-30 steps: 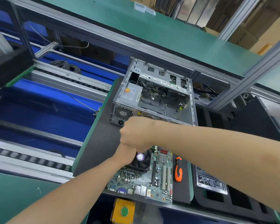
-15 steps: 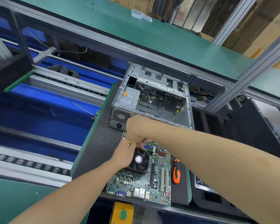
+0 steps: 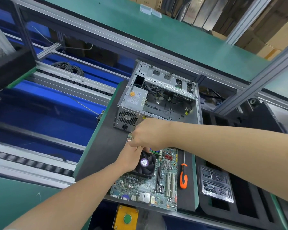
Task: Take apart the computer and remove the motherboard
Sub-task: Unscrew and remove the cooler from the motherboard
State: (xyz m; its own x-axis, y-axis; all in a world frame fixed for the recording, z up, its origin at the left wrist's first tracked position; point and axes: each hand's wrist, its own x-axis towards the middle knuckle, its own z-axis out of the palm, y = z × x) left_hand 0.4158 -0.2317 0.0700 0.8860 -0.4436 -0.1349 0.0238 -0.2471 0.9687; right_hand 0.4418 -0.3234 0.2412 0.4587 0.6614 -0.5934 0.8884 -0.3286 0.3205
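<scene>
The green motherboard (image 3: 140, 188) lies flat on the black mat (image 3: 103, 151), in front of the open grey computer case (image 3: 199, 103). A black cooler fan (image 3: 146, 165) with a purple sticker sits on the board. My left hand (image 3: 130, 159) grips the fan's far-left edge. My right hand (image 3: 148, 132) is just beyond it, fingers curled down over the board's far-left corner; what they touch is hidden. Inside the case I see the power supply (image 3: 136, 98) and loose black cables.
An orange-handled screwdriver (image 3: 183, 178) lies on the mat right of the board. A black foam tray (image 3: 216, 185) holding metal plates is further right. A yellow button box (image 3: 125, 217) sits below the mat's near edge. Roller conveyor rails (image 3: 32, 161) run along the left.
My right fist has come off my left wrist and shifted to the board's far corner. My left hand has slid along the fan's edge. The board stays on the mat.
</scene>
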